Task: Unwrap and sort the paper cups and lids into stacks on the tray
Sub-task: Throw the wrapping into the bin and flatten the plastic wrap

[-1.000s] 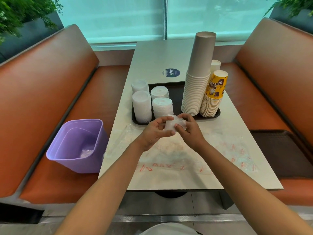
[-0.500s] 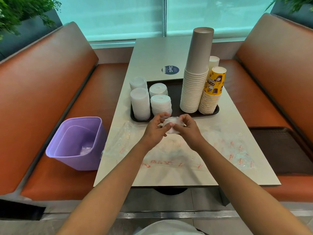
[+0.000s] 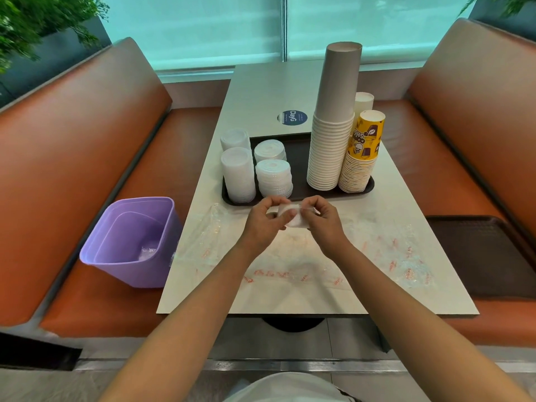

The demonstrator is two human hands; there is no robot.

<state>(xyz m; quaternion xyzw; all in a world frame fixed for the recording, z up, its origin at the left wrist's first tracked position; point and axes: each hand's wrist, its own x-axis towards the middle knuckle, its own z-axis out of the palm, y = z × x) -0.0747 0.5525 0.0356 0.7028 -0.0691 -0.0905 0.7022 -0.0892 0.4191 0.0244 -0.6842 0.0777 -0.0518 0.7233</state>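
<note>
Left hand [image 3: 265, 224] and right hand [image 3: 322, 223] both pinched around wrapped lid bundle [image 3: 293, 217], just before tray [image 3: 298, 161]; 4 lid stacks [image 3: 274, 178] noted aboard.

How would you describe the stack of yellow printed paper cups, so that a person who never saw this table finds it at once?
Start at the dark brown plastic tray on the pale table. At its right end stands the tall stack of plain grey-white paper cups; the stack of yellow printed paper cups stands just right of it. It is shorter, and only its top cup shows a yellow cartoon print.
</note>
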